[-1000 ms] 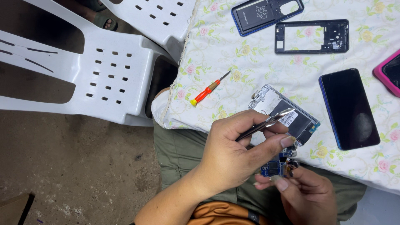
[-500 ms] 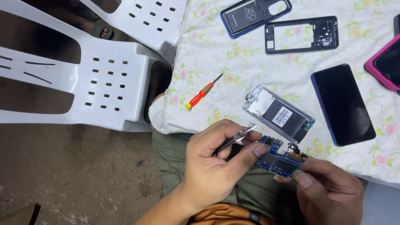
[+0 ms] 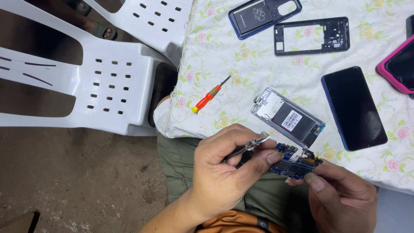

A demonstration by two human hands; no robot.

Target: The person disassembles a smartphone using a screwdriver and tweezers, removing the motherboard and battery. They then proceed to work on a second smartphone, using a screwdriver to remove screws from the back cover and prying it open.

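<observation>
My left hand [image 3: 222, 174] grips metal tweezers [image 3: 248, 146], and its thumb tip rests against the left end of a small blue circuit board [image 3: 295, 163]. My right hand [image 3: 340, 196] pinches the right end of that board from below. Both hands hover over my lap at the table's near edge. Just beyond the board lies an opened phone body [image 3: 288, 116] with its battery showing. An orange-handled screwdriver [image 3: 209, 96] lies on the flowered cloth [image 3: 241, 56] to the left of it.
A dark phone [image 3: 353, 107] lies screen up at the right, with a pink-cased phone [image 3: 399, 64] at the edge. A blue back cover [image 3: 264, 15] and a black phone frame [image 3: 311, 35] lie farther off. White plastic chairs [image 3: 86, 82] stand at the left on concrete.
The hands moved down and off the opened phone body, which now lies alone on the cloth. The blue board is lifted clear and held between both hands.
</observation>
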